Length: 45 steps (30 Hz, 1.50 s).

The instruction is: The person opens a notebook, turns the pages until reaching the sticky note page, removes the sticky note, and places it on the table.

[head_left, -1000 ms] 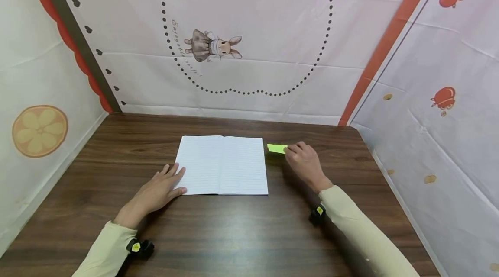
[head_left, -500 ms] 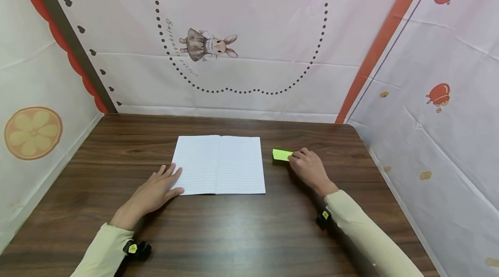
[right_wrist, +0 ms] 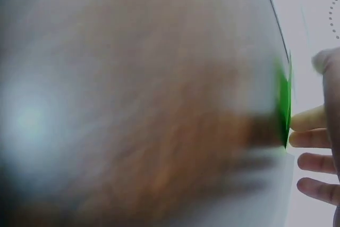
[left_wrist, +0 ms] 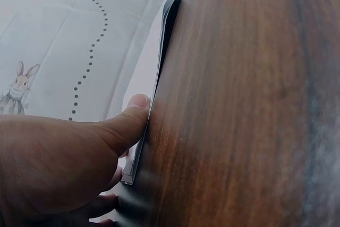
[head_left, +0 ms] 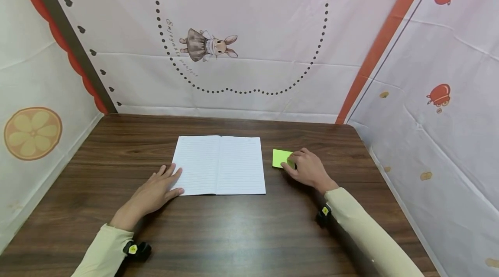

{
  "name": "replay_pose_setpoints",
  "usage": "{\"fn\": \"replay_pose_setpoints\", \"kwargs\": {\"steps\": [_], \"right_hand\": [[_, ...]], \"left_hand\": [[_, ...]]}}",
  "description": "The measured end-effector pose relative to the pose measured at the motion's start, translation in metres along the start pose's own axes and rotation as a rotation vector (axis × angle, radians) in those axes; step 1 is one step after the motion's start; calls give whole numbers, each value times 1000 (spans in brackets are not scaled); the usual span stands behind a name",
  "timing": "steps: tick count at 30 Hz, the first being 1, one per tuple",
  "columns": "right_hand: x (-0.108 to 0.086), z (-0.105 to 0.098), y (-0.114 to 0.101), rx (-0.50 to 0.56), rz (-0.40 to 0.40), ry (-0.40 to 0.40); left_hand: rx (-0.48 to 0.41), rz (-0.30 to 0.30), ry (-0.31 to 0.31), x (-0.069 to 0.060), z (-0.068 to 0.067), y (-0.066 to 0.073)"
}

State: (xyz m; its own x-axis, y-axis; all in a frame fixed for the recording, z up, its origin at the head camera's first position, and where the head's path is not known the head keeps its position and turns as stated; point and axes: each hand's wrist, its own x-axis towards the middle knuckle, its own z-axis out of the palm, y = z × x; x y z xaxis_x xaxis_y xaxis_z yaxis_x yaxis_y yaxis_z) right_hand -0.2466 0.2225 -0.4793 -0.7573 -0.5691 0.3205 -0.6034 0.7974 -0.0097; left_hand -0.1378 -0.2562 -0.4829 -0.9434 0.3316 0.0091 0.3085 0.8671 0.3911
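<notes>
An open notebook (head_left: pixel 220 164) with lined white pages lies on the wooden table. My left hand (head_left: pixel 157 190) rests on its left edge with fingers spread; in the left wrist view the thumb (left_wrist: pixel 133 112) lies over the page edge. To the right of the notebook is a square of bright green sticky notes (head_left: pixel 281 157). My right hand (head_left: pixel 309 168) touches its right side with the fingertips. In the right wrist view the thumb stands apart from the fingers, and two fingertips meet the green sticky notes (right_wrist: pixel 286 104). Part of the square is hidden under the fingers.
The brown wooden table (head_left: pixel 234 233) ends at a white printed cloth (head_left: pixel 257 43) behind, with more cloth along the left and right sides. A black wrist camera (head_left: pixel 137 249) sits on the left sleeve, another camera (head_left: pixel 323 215) on the right.
My right hand has brought the green sticky notes down and slightly right onto the table. Its thumb has let go and moved away from them. The left hand stays on the notebook.
</notes>
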Motion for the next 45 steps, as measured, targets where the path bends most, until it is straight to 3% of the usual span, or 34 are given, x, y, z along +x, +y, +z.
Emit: {"fn": "replay_pose_setpoints", "kwargs": {"steps": [11,25,32,38,45], "right_hand": [[15,9,-6,-21,57,-143],[12,8,-14,-21,105,-173],[11,2,-22,27,141,-166],[10,-3,-43,132,50,-87],[4,-1,-71,110,-49,-109]], "left_hand": [[-1,1,-1,-1,0,1],[6,2,6,-1,-1,0],[6,8,4,0,-1,2],[4,5,2,0,-1,2],[9,6,21,-1,-2,1]]}}
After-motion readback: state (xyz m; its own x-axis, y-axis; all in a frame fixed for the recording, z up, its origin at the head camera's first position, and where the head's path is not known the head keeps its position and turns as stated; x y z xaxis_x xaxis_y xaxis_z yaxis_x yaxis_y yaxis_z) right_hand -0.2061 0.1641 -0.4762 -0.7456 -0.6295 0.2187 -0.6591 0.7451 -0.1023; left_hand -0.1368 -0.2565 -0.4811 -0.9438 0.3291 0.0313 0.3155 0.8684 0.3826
